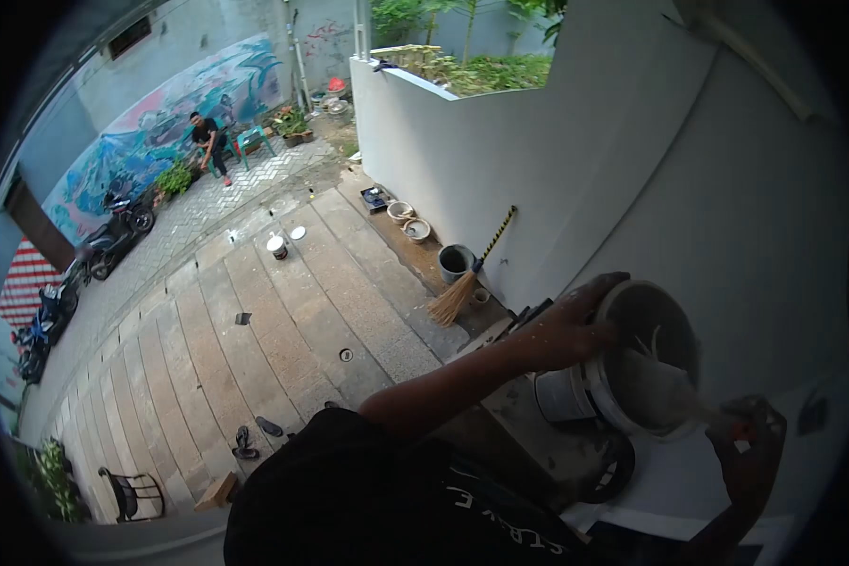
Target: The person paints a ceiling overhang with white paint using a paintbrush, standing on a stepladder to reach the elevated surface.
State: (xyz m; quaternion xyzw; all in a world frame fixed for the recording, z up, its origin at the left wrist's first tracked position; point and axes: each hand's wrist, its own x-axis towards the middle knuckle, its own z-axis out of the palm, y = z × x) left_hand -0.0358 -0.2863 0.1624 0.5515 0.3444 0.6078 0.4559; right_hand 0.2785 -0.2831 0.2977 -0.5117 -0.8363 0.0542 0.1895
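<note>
My left hand (575, 325) grips the rim of a white paint bucket (585, 391), which is tilted so its inside faces me. White paint coats the bucket's inside. My right hand (750, 448) is at the bucket's lower right, closed on the handle of a brush (674, 387) whose white-covered head reaches into the bucket. The bucket is held close against a white wall (726, 189). My black shirt fills the lower middle of the view.
Far below lies a paved yard (255, 311). A broom (462, 288), a dark bucket (455, 261) and bowls (408, 220) stand along the wall's foot. A paint can (276, 245), sandals (255, 434), a chair (132, 491) and motorbikes (113, 236) are there too. A person (208, 141) sits by a mural.
</note>
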